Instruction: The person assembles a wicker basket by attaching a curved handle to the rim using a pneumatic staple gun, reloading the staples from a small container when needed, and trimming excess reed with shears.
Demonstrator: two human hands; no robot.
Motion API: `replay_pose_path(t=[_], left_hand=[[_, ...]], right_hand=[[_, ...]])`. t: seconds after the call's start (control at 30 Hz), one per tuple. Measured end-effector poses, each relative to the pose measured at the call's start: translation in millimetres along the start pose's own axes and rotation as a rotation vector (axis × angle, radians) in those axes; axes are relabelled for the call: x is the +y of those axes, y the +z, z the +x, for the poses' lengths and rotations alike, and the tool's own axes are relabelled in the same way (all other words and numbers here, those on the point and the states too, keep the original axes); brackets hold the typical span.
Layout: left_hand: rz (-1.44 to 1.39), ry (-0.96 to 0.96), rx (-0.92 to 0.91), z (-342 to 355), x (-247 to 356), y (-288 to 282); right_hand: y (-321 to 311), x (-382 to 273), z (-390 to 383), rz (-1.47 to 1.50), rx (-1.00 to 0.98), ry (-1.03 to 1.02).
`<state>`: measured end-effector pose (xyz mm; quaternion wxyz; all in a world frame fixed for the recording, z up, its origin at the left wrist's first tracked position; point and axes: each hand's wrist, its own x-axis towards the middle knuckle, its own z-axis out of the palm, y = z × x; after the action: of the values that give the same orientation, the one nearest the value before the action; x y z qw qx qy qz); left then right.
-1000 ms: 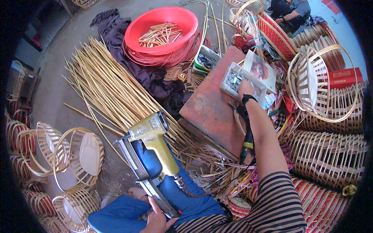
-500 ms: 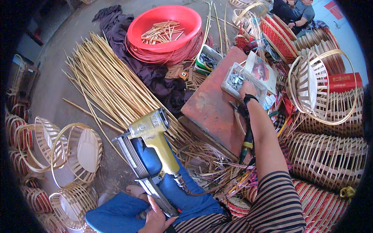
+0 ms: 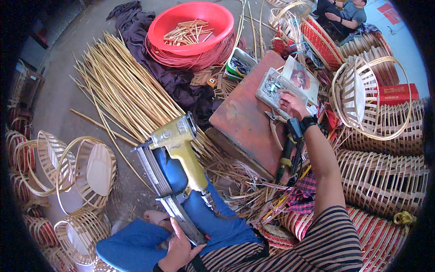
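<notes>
A yellow pneumatic staple gun (image 3: pixel 181 149) lies across my lap, its long metal magazine (image 3: pixel 174 204) slanting toward me. My left hand (image 3: pixel 179 248) grips the magazine's near end between thumb and fingers. My right hand (image 3: pixel 293 104) is over the near right side of a white plastic basket (image 3: pixel 265 97) holding small metallic pieces (image 3: pixel 272 86). Its fingers are curled together; whatever they hold is too small to make out. A dark device is strapped at the right wrist. Pliers (image 3: pixel 273 124) rest beside the basket on a worn reddish board (image 3: pixel 244 118).
A bundle of thin canes (image 3: pixel 122 90) lies left of the board. Behind it stands a red basin (image 3: pixel 156 29) with short sticks. Woven baskets (image 3: pixel 97 177) sit at left, and stacked ones (image 3: pixel 385 181) at right. Another person (image 3: pixel 346 16) sits at far right.
My right hand has drawn back slightly from inside the white basket and turned, so its fingers now show. My left hand stays on the magazine.
</notes>
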<state>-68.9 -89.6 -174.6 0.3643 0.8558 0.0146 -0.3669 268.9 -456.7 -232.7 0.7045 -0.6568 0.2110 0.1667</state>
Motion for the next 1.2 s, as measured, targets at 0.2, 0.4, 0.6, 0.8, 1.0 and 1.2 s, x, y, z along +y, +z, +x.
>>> replay_pose_path(t=[0.2,0.4,0.6,0.8,1.0,1.2], left_hand=[[-0.017,0.079,0.037,13.5,9.3,-4.5],[-0.091,0.084,0.073,20.9,15.9,-8.2],[-0.072,0.136,0.1,29.2,24.3,-8.4],[-0.074,0.245,0.209,32.2,23.1,-2.4],[-0.101,0.256,0.209,38.3,24.1,2.0],[-0.11,0.27,0.222,39.6,25.0,1.5]], right_hand=[[39.2,-11.0,-40.4,0.145,-0.19,0.001],[107.8,-25.7,-88.2,-0.091,-0.488,-0.136],[173.3,-17.9,-144.6,-0.472,-0.717,-0.255],[215.3,32.0,-151.9,-0.565,-0.66,-0.394],[231.2,40.1,-147.6,-0.747,-0.528,-0.651],[242.0,44.9,-150.6,-0.935,-0.401,-0.767]])
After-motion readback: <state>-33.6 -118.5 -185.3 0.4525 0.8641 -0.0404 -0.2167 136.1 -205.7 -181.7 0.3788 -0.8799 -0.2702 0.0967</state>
